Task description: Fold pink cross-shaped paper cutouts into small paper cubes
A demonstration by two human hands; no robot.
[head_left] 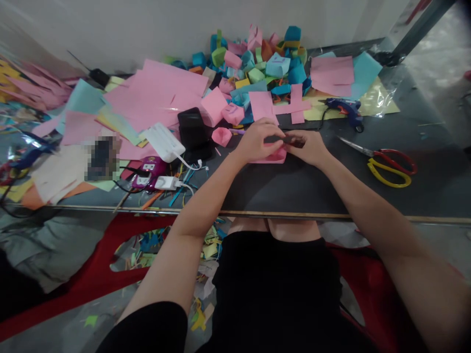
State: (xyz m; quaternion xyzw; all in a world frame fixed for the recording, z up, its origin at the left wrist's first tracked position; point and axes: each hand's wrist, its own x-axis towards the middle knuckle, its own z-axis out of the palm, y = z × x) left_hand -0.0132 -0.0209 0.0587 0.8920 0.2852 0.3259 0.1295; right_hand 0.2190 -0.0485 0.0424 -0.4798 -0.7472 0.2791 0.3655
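Note:
Near the middle of the table, my left hand (257, 140) and my right hand (308, 147) meet at a folded pink paper piece (270, 156). The left fingers curve over its far side, and its near edge shows below them. My right thumb and fingers are closed at its right end. Something dark shows between the fingertips, too shaded to make out. Just beyond the left hand lie an upright pink sheet (262, 104) and a small pink paper cup shape (222, 137). A pink cross-shaped cutout (296, 104) lies beyond the right hand.
Scissors (392, 164) with red and yellow handles and a blue glue gun (344, 112) lie to the right. Colourful paper boxes (257, 68) are heaped at the back. Leftward are a black phone (191, 127), a white power bank (164, 142), a purple power socket (150, 171) and cables.

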